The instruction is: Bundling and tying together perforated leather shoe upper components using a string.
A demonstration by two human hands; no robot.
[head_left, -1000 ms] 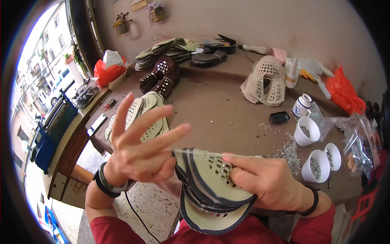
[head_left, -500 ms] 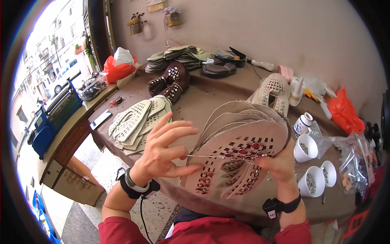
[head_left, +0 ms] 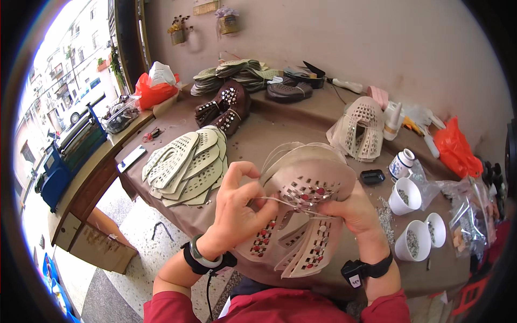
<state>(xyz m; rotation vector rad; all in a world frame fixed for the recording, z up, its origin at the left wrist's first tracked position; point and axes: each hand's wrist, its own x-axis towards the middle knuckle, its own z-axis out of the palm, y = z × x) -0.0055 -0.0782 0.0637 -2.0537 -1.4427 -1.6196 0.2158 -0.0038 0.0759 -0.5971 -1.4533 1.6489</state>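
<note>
- Workbench [head_left: 280, 134]: the brown surface extends ahead of and to both sides of my hands. Its near edge is hidden behind the work I hold.
- Stack of perforated beige shoe-upper pieces [head_left: 301, 215]: I hold it between both hands, above the bench edge and close to my body. A second ago the stack lay edge-on with its dark side toward me; it now faces up, fanned, with the red-backed cut-outs visible. I judge that the working face is now presented for threading.
- Fanned pile of pale cut pieces [head_left: 186, 164]: lies on the bench ahead and left of my left hand, apart from it.
- Left hand [head_left: 237, 207]: a second ago its fingers were spread wide; now they are curled shut, pinching a thin cord [head_left: 285, 202] against the stack.
- Right hand [head_left: 353, 207]: closed on the stack's right edge. Its fingertips are covered by the pieces.
- White cups [head_left: 412, 242]: stand right of my right hand; the small contents are hard to identify.
- The cord's far end cannot be traced.
</note>
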